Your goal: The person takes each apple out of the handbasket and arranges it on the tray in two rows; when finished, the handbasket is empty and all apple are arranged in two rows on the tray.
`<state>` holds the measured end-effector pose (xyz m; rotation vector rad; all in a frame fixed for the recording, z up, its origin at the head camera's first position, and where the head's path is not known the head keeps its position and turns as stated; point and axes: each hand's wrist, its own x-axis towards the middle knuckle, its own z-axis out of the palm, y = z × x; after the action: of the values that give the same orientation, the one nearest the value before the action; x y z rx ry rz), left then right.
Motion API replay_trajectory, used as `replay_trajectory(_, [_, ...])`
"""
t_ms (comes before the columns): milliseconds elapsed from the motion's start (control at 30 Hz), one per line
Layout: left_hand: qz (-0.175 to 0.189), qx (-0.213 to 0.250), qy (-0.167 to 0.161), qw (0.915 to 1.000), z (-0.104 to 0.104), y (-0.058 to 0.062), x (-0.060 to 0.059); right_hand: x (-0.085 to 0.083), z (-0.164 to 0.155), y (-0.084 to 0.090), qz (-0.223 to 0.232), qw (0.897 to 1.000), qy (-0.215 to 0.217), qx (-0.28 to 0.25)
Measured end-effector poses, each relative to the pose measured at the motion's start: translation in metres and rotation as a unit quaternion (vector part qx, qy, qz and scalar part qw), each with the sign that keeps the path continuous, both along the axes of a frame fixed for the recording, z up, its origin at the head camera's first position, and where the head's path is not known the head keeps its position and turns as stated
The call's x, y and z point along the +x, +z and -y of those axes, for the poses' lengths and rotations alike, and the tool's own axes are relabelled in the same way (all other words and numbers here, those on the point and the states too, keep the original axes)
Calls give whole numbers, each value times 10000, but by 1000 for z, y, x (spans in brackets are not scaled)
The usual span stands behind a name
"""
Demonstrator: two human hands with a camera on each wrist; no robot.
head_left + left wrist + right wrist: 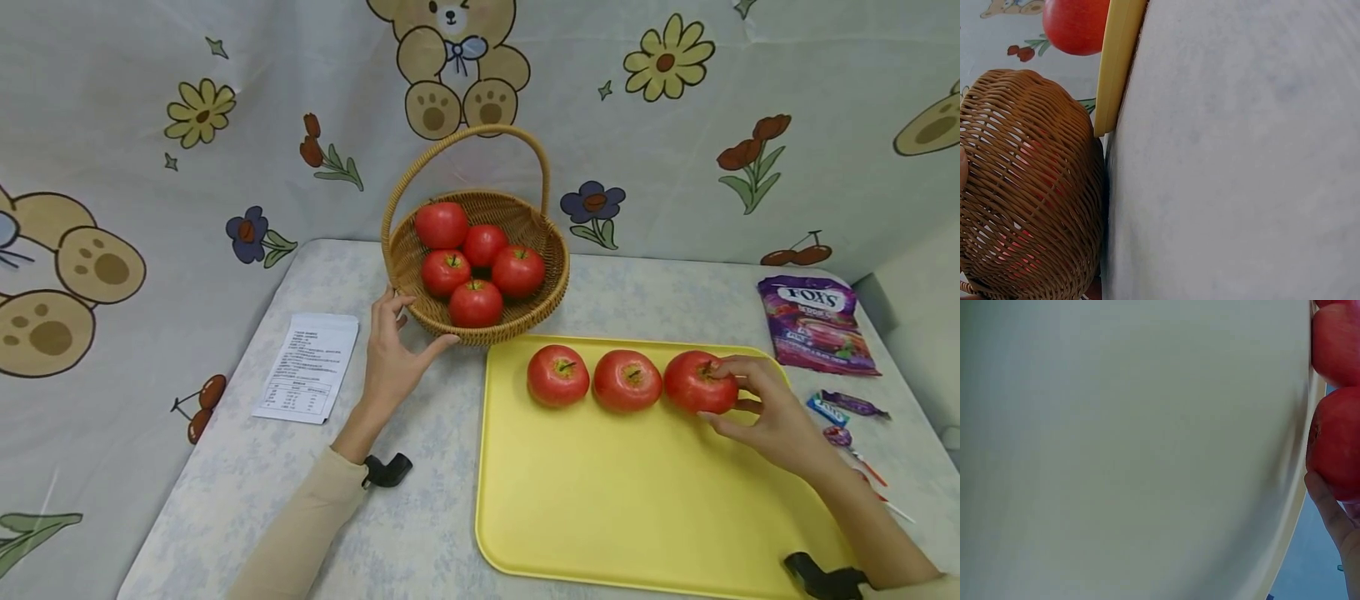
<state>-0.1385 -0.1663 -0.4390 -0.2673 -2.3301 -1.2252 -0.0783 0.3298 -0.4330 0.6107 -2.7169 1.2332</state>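
My right hand point(772, 417) holds a red apple point(693, 383) between thumb and fingers at the right end of a row on the yellow tray point(637, 500). Beside it in the row are a middle apple point(627, 382) and a left apple point(557, 377). In the right wrist view, the thumb point(1329, 506) lies against the held apple point(1338, 440). My left hand point(393, 358) is at the wicker basket point(555, 292), thumb and fingers spread against its lower left side. Several red apples point(476, 303) lie inside the basket. In the left wrist view, the basket's woven side point(1035, 187) shows close up.
A white printed packet point(309, 367) lies on the table left of my left hand. A purple candy bag point(816, 323) sits at the back right, with wrapped candies point(853, 404) and lollipops in front of it. Behind the table hangs a patterned cloth point(300, 67).
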Motion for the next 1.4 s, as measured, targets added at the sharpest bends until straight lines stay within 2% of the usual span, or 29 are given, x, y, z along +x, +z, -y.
replay_trajectory(200, [21, 61, -49, 10000, 0, -1, 0, -1, 2, -5, 34, 9999, -15, 116])
replay_trajectory(433, [92, 50, -37, 9999, 1, 0, 0, -4, 4, -11, -547, 9984, 124, 80])
replay_trajectory(533, [88, 42, -45, 9999, 1, 0, 0, -3, 6, -11, -640, 9977, 122, 160])
replay_trajectory(800, [114, 6, -20, 9999, 1, 1, 1, 4, 11, -10, -95, 9993, -182, 322])
replay_trajectory(1033, [83, 28, -47, 10000, 1, 1, 1, 5, 13, -7, -145, 9989, -238, 388])
replay_trajectory(1167, [110, 32, -78, 9999, 1, 1, 0, 3, 12, 1, -514, 9976, -69, 466])
replay_trajectory(1267, [128, 22, -60, 9999, 1, 0, 1, -4, 13, 14, -829, 9943, 83, 672])
replay_trajectory(1400, [130, 9, -49, 9999, 1, 0, 1, -18, 21, 38, -815, 9928, 98, 868])
